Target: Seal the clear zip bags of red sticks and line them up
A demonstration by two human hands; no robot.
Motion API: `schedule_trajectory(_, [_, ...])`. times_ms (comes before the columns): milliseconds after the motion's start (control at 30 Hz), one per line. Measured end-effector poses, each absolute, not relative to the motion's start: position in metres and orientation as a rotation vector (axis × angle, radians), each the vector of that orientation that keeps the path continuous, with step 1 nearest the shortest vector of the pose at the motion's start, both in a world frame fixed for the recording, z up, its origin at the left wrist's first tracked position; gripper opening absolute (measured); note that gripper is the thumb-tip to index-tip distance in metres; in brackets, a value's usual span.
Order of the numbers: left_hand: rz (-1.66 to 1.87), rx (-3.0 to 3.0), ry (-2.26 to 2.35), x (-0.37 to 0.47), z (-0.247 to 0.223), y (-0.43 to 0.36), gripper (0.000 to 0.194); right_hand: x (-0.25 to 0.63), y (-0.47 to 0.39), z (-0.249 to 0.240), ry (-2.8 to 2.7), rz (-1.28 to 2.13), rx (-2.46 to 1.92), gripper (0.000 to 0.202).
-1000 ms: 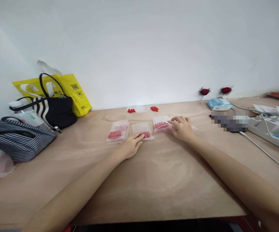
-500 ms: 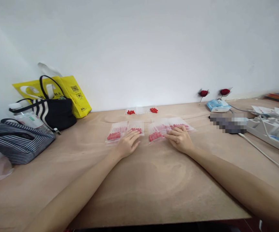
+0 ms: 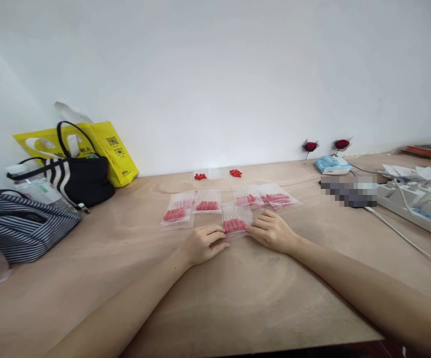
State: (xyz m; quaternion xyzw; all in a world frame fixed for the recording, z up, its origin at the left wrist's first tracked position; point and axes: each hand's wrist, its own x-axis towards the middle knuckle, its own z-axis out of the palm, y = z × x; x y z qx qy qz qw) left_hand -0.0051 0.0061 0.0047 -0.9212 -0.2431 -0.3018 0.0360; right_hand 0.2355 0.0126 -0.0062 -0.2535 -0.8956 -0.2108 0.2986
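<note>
A clear zip bag (image 3: 235,221) with several red-tipped sticks lies between my hands in the middle of the table. My left hand (image 3: 206,243) touches its lower left corner, thumb and fingers apart. At the lower right corner is my right hand (image 3: 269,231), its fingers bent together on the bag's edge. Just beyond, on the left, lie a bag of red pieces (image 3: 174,211) and another bag (image 3: 207,203). Overlapping bags with red contents (image 3: 277,196) lie beyond my right hand. Two small heaps of red pieces (image 3: 200,176) (image 3: 235,173) rest on clear bags near the wall.
On the left stand a yellow bag (image 3: 116,154), a black bag (image 3: 88,181), a bottle and a striped bag (image 3: 32,228). To the right are two red roses, a blue-white packet (image 3: 333,165), a power strip (image 3: 417,204) and a white cable (image 3: 405,236).
One bag has come nearer, away from the right-hand group, and now lies between my hands. My left hand has left the left-hand bags and moved right and nearer; my right hand has also drawn back.
</note>
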Motion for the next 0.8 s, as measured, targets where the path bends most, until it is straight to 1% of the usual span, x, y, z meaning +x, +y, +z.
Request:
schedule_trajectory(133, [-0.911, -2.827, -0.881, 0.002, 0.006, 0.007, 0.016, 0.234, 0.011, -0.008, -2.304, -0.257, -0.807, 0.019])
schedule_trajectory(200, [-0.908, -2.814, -0.89, 0.004, 0.006, 0.007, 0.014, 0.234, 0.01, -0.008, -2.298, -0.185, -0.82, 0.017])
schedule_trajectory(400, [-0.798, -2.732, -0.748, 0.005, 0.001, 0.007, 0.014, 0.229, 0.008, -0.009, -2.27, -0.159, -0.911, 0.019])
schedule_trajectory(567, [-0.733, -2.646, -0.734, 0.008, 0.0, 0.006, 0.022, 0.22, 0.01, -0.013, -2.191, -0.193, -1.024, 0.013])
schedule_trajectory(667, [-0.721, -2.647, -0.733, 0.01, 0.001, 0.005, 0.022, 0.218, 0.014, -0.017, -2.154, -0.241, -1.045, 0.013])
schedule_trajectory(733, [-0.738, -2.663, -0.741, 0.01, 0.002, 0.005, 0.021, 0.219, 0.014, -0.017, -2.118, -0.193, -1.06, 0.013])
schedule_trajectory(800, [-0.771, -2.672, -0.771, 0.008, 0.003, 0.004, 0.019, 0.223, 0.012, -0.015, -2.112, -0.061, -1.035, 0.014])
